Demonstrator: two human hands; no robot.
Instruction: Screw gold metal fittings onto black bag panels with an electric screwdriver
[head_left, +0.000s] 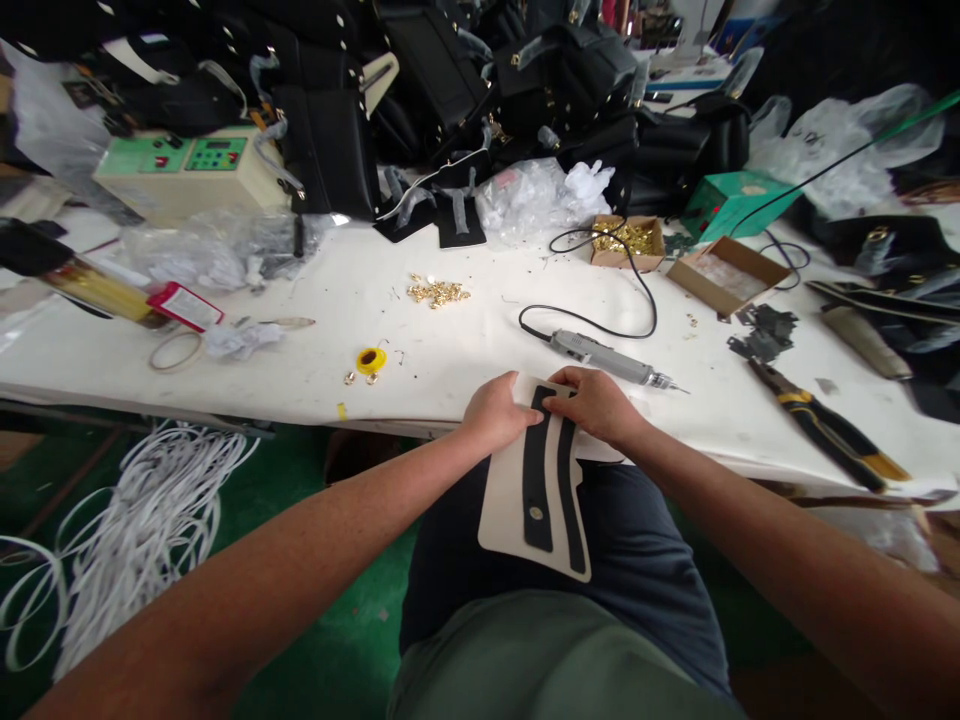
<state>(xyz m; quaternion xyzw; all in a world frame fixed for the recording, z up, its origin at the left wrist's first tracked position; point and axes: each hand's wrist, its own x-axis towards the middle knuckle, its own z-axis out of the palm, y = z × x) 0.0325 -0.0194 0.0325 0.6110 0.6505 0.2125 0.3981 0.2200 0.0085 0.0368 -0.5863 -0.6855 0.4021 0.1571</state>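
Note:
A flat cream panel (504,505) with two dark strips running along it lies over my lap, its far end at the table edge. One strip (536,470) carries a round metal fitting (535,513) near its lower end. My left hand (498,412) grips the panel's far left edge, thumb on top of the wider strip. On the far right side, my right hand (596,403) holds the same panel, its fingertips pressed near the strips' upper ends. Just beyond my right hand lies a grey electric screwdriver (607,358) with a black cord.
Black-and-yellow pliers (832,425) lie at the right. Small gold fittings are heaped (439,292) mid-table, and more fill a cardboard box (628,243). A yellow ring-shaped spool (371,360) sits near the front edge. Black bags (330,150) are piled behind; white strapping (150,520) hangs at left.

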